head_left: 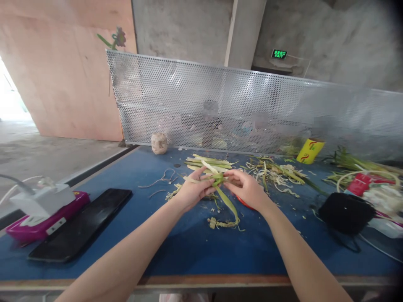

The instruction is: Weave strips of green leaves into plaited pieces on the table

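Note:
Between my two hands, above the middle of the blue table [201, 260], is a bundle of pale green and whitish leaf strips [229, 202], folded or knotted at the top. My left hand [193, 192] pinches it from the left. From the other side, my right hand [247, 188] has its fingertips closed on the same knot. One broad green strip hangs down toward a dry, curled root-like scrap [223, 223] on the table. Just behind the hands lies a stack of flat pale strips [210, 161]. A red rim [244, 203] shows partly under my right hand.
Loose leaf scraps [283, 172] spread right of my hands. A black phone [82, 224] and purple power strip [74, 205] lie left, a black pouch-like object [346, 214] right. Behind stand a tan roll [159, 144], a yellow tube [310, 151] and a perforated metal screen [189, 100].

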Demonstrator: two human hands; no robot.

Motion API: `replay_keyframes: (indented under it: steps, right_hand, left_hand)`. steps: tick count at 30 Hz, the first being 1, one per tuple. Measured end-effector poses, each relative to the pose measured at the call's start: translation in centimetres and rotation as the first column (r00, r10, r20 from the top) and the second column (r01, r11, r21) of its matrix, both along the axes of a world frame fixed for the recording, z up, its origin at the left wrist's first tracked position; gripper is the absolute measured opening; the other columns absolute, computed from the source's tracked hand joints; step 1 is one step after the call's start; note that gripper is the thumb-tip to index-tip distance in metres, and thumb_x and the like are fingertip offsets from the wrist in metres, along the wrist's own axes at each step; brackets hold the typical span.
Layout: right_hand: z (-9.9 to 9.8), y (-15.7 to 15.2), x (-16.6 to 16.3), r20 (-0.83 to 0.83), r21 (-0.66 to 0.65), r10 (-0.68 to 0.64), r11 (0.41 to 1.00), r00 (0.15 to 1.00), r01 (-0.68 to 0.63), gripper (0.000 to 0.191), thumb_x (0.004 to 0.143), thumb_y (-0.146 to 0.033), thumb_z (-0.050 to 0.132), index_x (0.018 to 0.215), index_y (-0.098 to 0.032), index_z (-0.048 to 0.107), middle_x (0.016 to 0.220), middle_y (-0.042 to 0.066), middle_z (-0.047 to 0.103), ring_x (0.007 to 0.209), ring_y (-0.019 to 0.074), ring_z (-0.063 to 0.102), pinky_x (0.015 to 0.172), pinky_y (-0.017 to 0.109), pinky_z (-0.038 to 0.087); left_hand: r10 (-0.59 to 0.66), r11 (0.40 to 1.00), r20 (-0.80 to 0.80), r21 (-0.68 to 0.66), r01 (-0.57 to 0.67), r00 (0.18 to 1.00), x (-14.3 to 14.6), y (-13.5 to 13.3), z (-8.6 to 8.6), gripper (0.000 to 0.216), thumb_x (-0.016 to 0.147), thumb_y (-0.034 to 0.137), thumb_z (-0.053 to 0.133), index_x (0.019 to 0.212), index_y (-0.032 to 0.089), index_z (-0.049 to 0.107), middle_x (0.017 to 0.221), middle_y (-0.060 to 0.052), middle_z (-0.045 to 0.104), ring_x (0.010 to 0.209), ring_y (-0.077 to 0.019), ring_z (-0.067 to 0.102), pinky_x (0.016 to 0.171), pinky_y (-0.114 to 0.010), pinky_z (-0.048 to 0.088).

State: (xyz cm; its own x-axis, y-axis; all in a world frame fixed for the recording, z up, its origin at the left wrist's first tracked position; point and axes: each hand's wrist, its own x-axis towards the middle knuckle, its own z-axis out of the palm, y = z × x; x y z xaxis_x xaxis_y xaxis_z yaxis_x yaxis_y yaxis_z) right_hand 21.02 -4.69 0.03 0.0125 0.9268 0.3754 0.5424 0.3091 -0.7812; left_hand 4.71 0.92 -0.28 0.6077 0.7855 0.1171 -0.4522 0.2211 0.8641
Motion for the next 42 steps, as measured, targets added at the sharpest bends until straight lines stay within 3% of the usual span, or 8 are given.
replay_keyframes:
  steps: [10,16,18,24,29,34,39,42]
  right_hand:
    - [0.5,-0.2,1.1,0.088,0.03,-0.094,0.995,0.992,0.092,0.015,0.072,-0.032,0.053,0.069,-0.019,0.06,0.066,0.001,0.063,0.062,0.0164,0.057,0.061,0.028,0.043]
    - [0.3,-0.6,-0.3,0.181,0.023,-0.031,0.999,0.983,0.027,0.017,0.077,-0.032,0.048,0.071,-0.021,0.059,0.06,-0.001,0.056,0.053,0.0126,0.048,0.051,0.024,0.036]
    - [0.4,-0.7,-0.4,0.207,0.028,-0.023,0.999,0.978,0.017,0.018,0.077,-0.032,0.048,0.07,-0.021,0.06,0.059,-0.001,0.054,0.051,0.0121,0.046,0.05,0.024,0.035]
    - [1.2,-1.0,0.6,0.179,-0.022,-0.007,1.0,0.984,0.011,0.019,0.076,-0.032,0.051,0.064,-0.02,0.061,0.055,-0.001,0.054,0.053,0.0136,0.05,0.054,0.026,0.038]
    - [0.8,-0.9,1.2,-0.028,-0.203,0.197,0.959,0.98,-0.198,0.03,0.08,-0.041,0.045,0.076,-0.021,0.067,0.079,0.004,0.066,0.081,0.0193,0.058,0.079,0.034,0.041]
    - [0.0,-0.5,1.2,-0.344,-0.229,0.386,0.85,0.856,-0.475,0.044,0.076,-0.052,0.048,0.104,-0.021,0.061,0.106,0.007,0.061,0.097,0.0211,0.054,0.09,0.037,0.036]
    - [0.0,-0.2,0.7,-0.291,-0.093,0.185,0.971,0.939,-0.22,0.032,0.077,-0.043,0.053,0.101,-0.024,0.064,0.092,0.004,0.065,0.074,0.016,0.056,0.076,0.033,0.041]
    - [0.0,0.0,0.3,-0.272,-0.047,0.105,0.991,0.957,-0.122,0.026,0.075,-0.04,0.057,0.091,-0.023,0.068,0.07,0.001,0.062,0.063,0.0135,0.053,0.065,0.029,0.041]
  left_hand:
    - [-0.045,0.997,0.014,0.068,0.044,0.999,0.0,0.5,-0.2,0.035,0.065,0.008,0.066,0.094,0.016,0.047,0.083,-0.007,0.066,0.071,-0.0172,0.066,0.066,-0.027,0.052]
    - [0.216,0.976,-0.148,0.048,-0.211,0.965,0.2,-0.2,-0.1,0.093,0.048,0.011,0.079,0.128,0.016,0.032,0.091,-0.009,0.061,0.06,-0.012,0.06,0.049,-0.021,0.045]
    - [0.275,0.961,-0.22,0.069,-0.266,0.936,0.2,-0.4,-0.1,0.101,0.045,0.012,0.08,0.132,0.015,0.028,0.097,-0.011,0.059,0.059,-0.0104,0.058,0.048,-0.021,0.044]
    - [0.25,0.96,-0.185,0.179,-0.217,0.95,0.0,-0.2,0.2,0.082,0.059,0.017,0.073,0.13,0.017,0.032,0.084,-0.006,0.062,0.054,-0.006,0.054,0.046,-0.016,0.039]
    - [0.145,0.959,-0.209,0.27,-0.085,0.967,-0.2,-0.4,0.2,0.091,0.064,0.018,0.069,0.136,0.016,0.014,0.076,-0.004,0.063,0.051,-0.0083,0.054,0.042,-0.018,0.037]
    - [0.035,0.955,-0.282,0.291,0.05,0.959,-0.4,-0.9,0.4,0.094,0.063,0.022,0.071,0.137,0.019,0.014,0.079,-0.003,0.063,0.054,-0.009,0.056,0.051,-0.022,0.041]
    - [0.025,0.954,-0.319,0.291,0.073,0.947,-0.3,-1.4,0.4,0.087,0.066,0.031,0.068,0.136,0.017,0.018,0.075,-0.002,0.06,0.053,-0.0079,0.051,0.05,-0.022,0.038]
    - [0.087,0.95,-0.337,0.31,0.023,0.938,-0.1,-1.4,0.3,0.075,0.075,0.039,0.057,0.136,0.015,0.02,0.06,0.003,0.053,0.047,-0.0069,0.044,0.048,-0.022,0.035]
